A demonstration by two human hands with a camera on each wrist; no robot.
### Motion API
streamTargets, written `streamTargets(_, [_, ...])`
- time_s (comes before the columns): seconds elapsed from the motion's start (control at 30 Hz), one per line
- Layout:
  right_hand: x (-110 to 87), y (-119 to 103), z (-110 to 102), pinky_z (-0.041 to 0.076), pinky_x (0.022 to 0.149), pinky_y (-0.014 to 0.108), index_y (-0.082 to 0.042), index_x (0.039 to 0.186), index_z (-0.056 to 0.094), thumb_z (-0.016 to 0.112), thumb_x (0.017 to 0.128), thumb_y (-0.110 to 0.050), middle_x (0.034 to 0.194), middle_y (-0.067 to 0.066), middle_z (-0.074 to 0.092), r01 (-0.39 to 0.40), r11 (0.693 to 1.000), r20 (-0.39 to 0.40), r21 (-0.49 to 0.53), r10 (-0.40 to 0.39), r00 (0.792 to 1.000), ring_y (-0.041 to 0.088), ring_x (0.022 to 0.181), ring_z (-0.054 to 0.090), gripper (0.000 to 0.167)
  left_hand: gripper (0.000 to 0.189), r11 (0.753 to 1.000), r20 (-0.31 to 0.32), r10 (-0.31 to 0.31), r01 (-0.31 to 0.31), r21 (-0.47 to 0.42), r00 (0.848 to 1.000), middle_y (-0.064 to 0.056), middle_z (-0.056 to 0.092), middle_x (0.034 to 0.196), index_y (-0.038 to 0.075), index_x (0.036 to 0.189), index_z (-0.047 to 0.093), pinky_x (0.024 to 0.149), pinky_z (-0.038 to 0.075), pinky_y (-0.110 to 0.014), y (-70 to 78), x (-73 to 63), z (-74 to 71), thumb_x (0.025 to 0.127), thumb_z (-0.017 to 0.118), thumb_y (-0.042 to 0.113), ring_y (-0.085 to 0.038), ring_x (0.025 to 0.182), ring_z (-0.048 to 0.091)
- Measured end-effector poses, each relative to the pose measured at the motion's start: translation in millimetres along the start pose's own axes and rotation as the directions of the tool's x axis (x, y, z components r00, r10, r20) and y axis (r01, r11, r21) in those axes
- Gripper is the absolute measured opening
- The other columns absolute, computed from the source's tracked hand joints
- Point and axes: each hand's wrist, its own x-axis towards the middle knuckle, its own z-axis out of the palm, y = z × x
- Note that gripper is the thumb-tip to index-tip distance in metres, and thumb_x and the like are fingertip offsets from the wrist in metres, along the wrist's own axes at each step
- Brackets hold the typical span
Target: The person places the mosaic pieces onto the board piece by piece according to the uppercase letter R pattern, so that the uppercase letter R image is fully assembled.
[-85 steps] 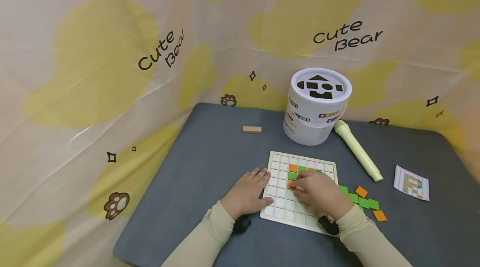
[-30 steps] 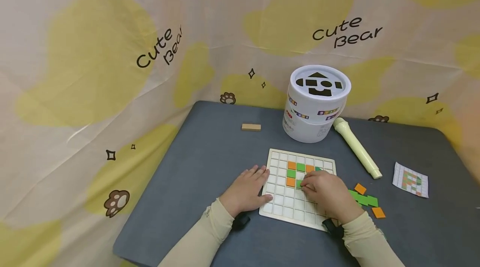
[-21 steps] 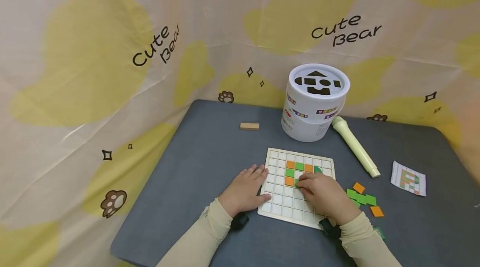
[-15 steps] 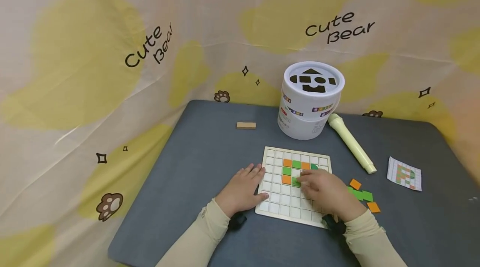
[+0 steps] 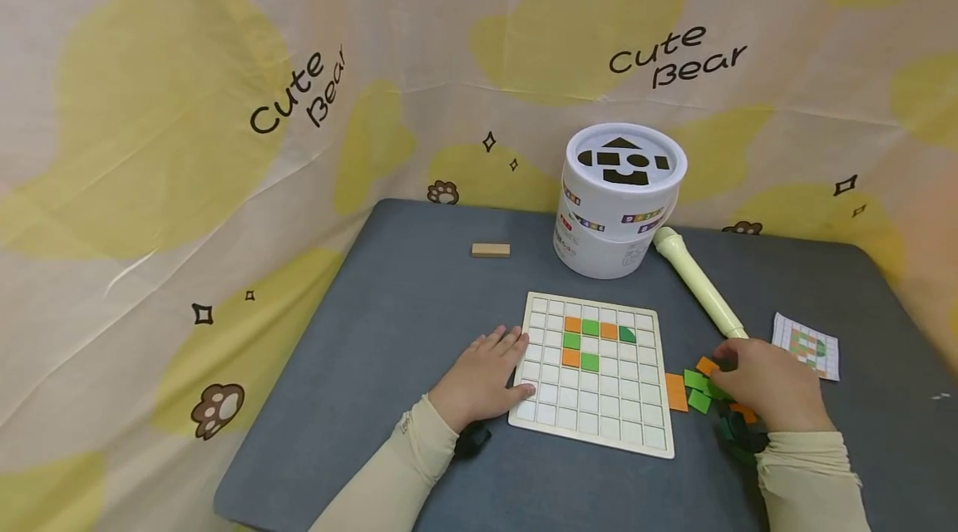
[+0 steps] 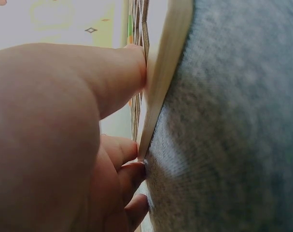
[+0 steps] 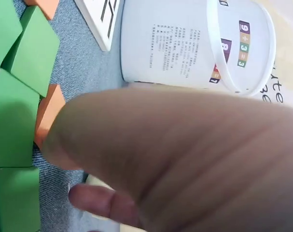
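Observation:
A square white grid board [image 5: 546, 424] lies on the table, with several orange and green tiles set in its upper middle cells. My left hand [image 5: 482, 378] rests at its left edge, fingers extended; in the left wrist view the thumb [image 6: 122, 72] presses the board's side [image 6: 160, 72]. To the right, my right hand [image 5: 774, 386] reaches down over a loose pile of green tiles [image 5: 694, 380] and orange ones. Its thumb [image 7: 64, 150] is right by an orange tile [image 7: 48, 111] in the right wrist view. Thumb and fingers are apart there, with nothing visible between them.
A white bucket [image 5: 609, 241] with shape cutouts in its lid stands behind the board. Beside it lies a pale yellow microphone-shaped stick [image 5: 696, 278]. A pattern card [image 5: 823, 349] is partly behind my right hand. One small wooden block [image 5: 490, 250] sits at the back left.
My right hand has let go of a green tile in the third tile row and moved right, from the board to the loose tiles. My left hand stays at the board's edge.

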Motion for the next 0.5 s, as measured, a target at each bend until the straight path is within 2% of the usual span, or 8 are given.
streamTargets(0.23, [4.1, -3.9, 3.1, 0.053, 0.061, 0.049, -0.002, 0.118, 0.078, 0.081, 0.086, -0.031, 0.103, 0.017, 0.077, 0.043, 0.999, 0.001, -0.015, -0.043, 0.999, 0.027, 0.081, 0.067, 0.044, 0.081, 1.0, 0.004, -0.007, 0.007, -0.008, 1.0, -0.006, 0.028, 0.174, 0.011, 0.169, 0.031, 0.128, 0.022, -0.047, -0.8, -0.6, 0.8, 0.107, 0.057, 0.055, -0.028, 0.161, 0.021])
streamTargets(0.37, [6.4, -8.3, 5.5, 0.054, 0.065, 0.054, 0.0, 0.12, 0.078, 0.082, 0.086, -0.034, 0.106, 0.019, 0.076, 0.042, 0.998, -0.01, -0.04, -0.042, 0.999, 0.031, 0.086, 0.069, 0.048, 0.081, 1.0, 0.001, -0.007, 0.007, -0.009, 1.0, -0.006, 0.028, 0.174, 0.012, 0.17, 0.031, 0.128, 0.022, -0.047, -1.2, -0.8, 1.7, 0.107, 0.057, 0.056, -0.028, 0.161, 0.021])
streamTargets(0.5, [7.0, -12.4, 6.1, 0.052, 0.063, 0.051, 0.001, 0.118, 0.076, 0.082, 0.086, -0.033, 0.096, 0.013, 0.075, 0.026, 0.999, -0.013, -0.039, -0.027, 1.0, 0.027, 0.08, 0.066, 0.047, 0.081, 1.0, -0.005, -0.006, 0.006, -0.001, 1.0, -0.005, 0.028, 0.174, 0.012, 0.169, 0.032, 0.128, 0.022, -0.047, -1.7, -0.7, 2.4, 0.107, 0.057, 0.056, -0.027, 0.161, 0.022])
